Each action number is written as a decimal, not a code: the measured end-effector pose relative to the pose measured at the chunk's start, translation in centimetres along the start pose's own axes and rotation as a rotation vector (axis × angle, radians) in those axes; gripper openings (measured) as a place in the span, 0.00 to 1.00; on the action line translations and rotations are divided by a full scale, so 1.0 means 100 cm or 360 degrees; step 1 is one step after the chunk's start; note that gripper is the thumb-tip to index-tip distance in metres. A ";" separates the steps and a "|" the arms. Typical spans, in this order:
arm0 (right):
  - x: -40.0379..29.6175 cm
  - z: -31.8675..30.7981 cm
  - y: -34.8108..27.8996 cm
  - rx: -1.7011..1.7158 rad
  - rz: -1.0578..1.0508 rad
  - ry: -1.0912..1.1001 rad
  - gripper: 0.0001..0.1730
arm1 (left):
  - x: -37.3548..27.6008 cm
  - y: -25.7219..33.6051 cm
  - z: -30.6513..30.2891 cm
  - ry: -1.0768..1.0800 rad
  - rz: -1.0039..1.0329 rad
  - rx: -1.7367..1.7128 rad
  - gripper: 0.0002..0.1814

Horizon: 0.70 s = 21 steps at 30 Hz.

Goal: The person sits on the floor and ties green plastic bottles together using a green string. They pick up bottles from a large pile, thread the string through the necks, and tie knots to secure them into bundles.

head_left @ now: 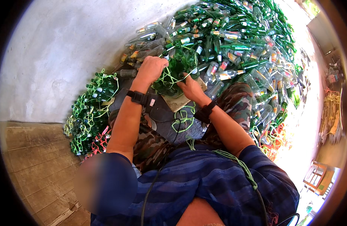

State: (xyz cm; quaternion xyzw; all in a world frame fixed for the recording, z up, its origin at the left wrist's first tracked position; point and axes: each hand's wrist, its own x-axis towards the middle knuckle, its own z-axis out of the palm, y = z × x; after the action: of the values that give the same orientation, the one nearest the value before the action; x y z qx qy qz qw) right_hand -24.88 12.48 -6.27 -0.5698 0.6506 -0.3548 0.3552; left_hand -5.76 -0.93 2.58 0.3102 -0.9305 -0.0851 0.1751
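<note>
A cluster of upright green glass bottles (pixel 177 60) stands before me on a flat board (pixel 175 103). Light-green plastic cord (pixel 169 77) runs around and between the bottle necks. On the cluster's left side, my left hand (pixel 153 69) pinches the cord with its fingertips. At the near right side, my right hand (pixel 192 88) grips the cord beside a bottle mouth, its thumb and fingers close to the necks. A loose loop of the same cord (pixel 184 121) lies on the ground between my legs. The bottles' lower parts are partly hidden.
A large heap of loose green and clear bottles (pixel 235 36) rises ahead and to the right. Cord-tied bottle bundles (pixel 88 113) stand at left by the pale wall (pixel 63 50). Red and green cord (pixel 272 141) lies right. More cord strands (pixel 241 163) hang over my shirt.
</note>
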 end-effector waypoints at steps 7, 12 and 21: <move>-0.001 0.000 0.003 0.0013 -0.0102 0.0023 0.34 | 0.009 -0.004 0.005 -0.0175 -0.0198 -0.0317 0.09; -0.002 0.002 0.005 -0.0030 -0.0166 0.0056 0.33 | 0.016 -0.010 0.007 -0.0319 -0.0286 -0.0423 0.10; -0.003 -0.001 0.005 -0.0076 -0.0220 0.0047 0.33 | 0.023 -0.008 0.010 -0.0348 -0.0341 -0.0449 0.08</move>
State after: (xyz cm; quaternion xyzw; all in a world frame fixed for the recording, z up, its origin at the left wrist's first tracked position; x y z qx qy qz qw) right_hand -25.18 12.83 -6.66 -0.6163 0.6232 -0.3712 0.3066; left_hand -7.42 -2.95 2.03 0.3688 -0.8845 -0.2659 0.1048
